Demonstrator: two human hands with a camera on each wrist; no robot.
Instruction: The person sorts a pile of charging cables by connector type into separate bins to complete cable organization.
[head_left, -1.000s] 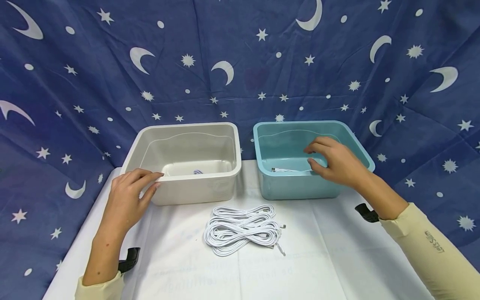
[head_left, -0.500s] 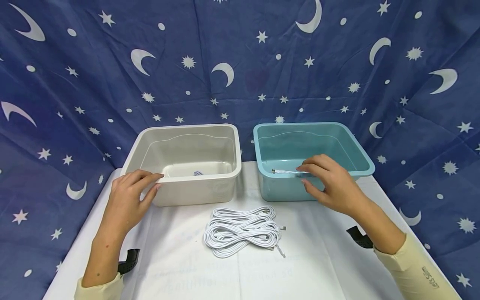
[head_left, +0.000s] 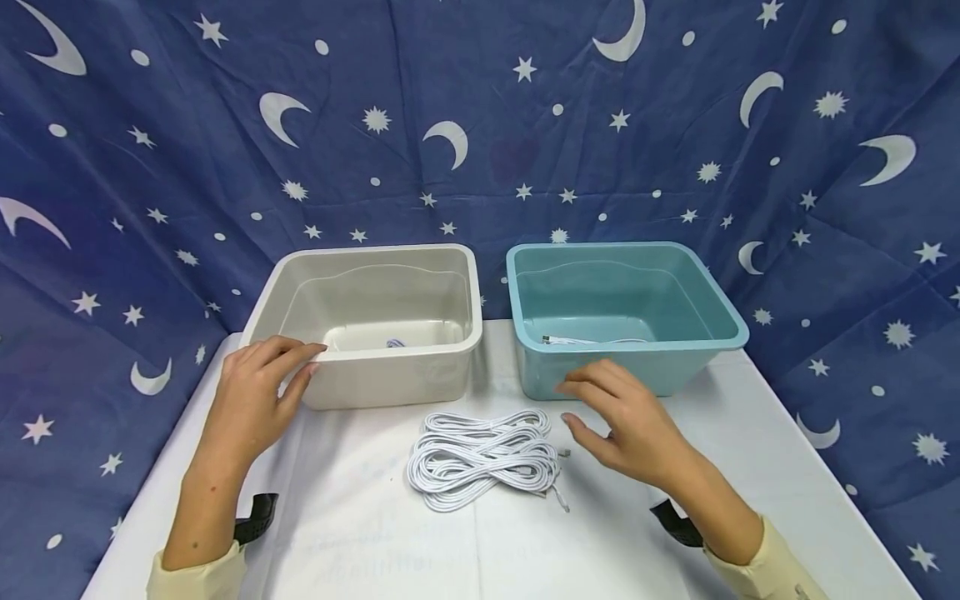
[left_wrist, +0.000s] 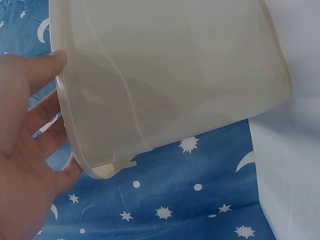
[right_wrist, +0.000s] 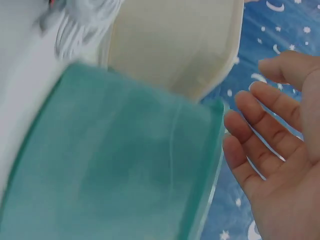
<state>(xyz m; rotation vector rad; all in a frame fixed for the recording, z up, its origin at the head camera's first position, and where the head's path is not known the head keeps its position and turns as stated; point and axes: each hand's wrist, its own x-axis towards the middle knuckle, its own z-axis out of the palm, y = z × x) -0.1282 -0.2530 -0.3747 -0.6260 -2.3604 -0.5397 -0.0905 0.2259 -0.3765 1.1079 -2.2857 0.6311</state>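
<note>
Right hand (head_left: 630, 425) is moving from the teal bin (head_left: 547, 372) toward coiled white cables (head_left: 487, 458), fingers parted; cables are lying midway between side edges of the table (head_left: 577, 554); left hand (head_left: 251, 396) is pinching the off-white bin (head_left: 397, 381).

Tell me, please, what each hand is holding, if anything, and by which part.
The left hand holds the white bin by its front rim, near the left corner; the right hand holds nothing.

loc: staged tabletop set-up, rm type unclear | bkgd: moon/star cloth (head_left: 491, 108) | surf: wht-covered tbl (head_left: 570, 558)
</note>
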